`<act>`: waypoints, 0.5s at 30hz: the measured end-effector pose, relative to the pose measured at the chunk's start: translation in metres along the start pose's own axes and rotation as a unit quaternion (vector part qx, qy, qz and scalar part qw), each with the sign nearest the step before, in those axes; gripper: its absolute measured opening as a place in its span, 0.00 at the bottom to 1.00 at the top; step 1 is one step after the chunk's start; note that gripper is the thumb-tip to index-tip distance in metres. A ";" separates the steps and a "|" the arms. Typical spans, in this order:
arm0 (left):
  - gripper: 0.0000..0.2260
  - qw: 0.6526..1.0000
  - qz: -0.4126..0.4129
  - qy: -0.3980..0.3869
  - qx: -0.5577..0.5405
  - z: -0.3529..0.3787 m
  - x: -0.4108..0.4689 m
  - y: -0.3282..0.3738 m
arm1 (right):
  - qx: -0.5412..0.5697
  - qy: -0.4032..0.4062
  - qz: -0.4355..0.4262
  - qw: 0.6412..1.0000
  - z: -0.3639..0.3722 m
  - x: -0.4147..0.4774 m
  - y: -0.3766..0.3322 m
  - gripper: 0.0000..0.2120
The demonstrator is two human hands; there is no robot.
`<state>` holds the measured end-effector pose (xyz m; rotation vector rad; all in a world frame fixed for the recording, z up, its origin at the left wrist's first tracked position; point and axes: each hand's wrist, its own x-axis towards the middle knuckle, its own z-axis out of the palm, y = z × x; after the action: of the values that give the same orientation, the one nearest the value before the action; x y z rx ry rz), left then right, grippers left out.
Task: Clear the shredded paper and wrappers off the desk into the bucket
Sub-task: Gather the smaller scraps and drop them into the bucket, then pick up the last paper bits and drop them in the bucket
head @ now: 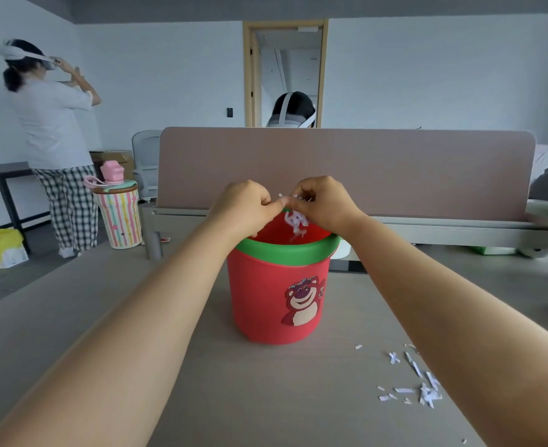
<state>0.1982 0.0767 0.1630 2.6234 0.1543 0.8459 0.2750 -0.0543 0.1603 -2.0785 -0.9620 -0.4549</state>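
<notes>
Both hands are being held together above the red bucket [275,301], which is standing on the bench [72,317]. The left hand [245,204] and right hand [322,203] are pinching a clump of shredded paper [293,198], with blurred pieces dropping inside the green rim [285,253]. More scraps [424,387] are lying on the bench near the right forearm. Light strips are likely being caught by any draught or clinging to fingers, so some may be landing outside the bucket.

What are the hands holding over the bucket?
Both hands, left and right, pinch paper shreds between fingertips above the bucket; some are falling in.
</notes>
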 end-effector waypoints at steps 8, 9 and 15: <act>0.11 0.995 -0.020 -0.051 -0.089 -0.005 -0.004 -0.003 | 0.004 -0.040 0.028 0.999 -0.007 -0.010 0.005 0.06; 0.11 0.994 -0.015 -0.053 -0.089 -0.005 -0.005 -0.004 | 0.003 -0.040 0.027 0.999 -0.008 -0.011 0.005 0.06; 0.10 0.995 0.016 -0.065 -0.068 -0.010 -0.009 -0.007 | 0.017 -0.058 0.030 0.998 -0.012 -0.018 0.003 0.03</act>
<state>0.1847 0.0844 0.1627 2.5481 0.0191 0.6670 0.2653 -0.0737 0.1560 -2.1156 -0.9639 -0.2863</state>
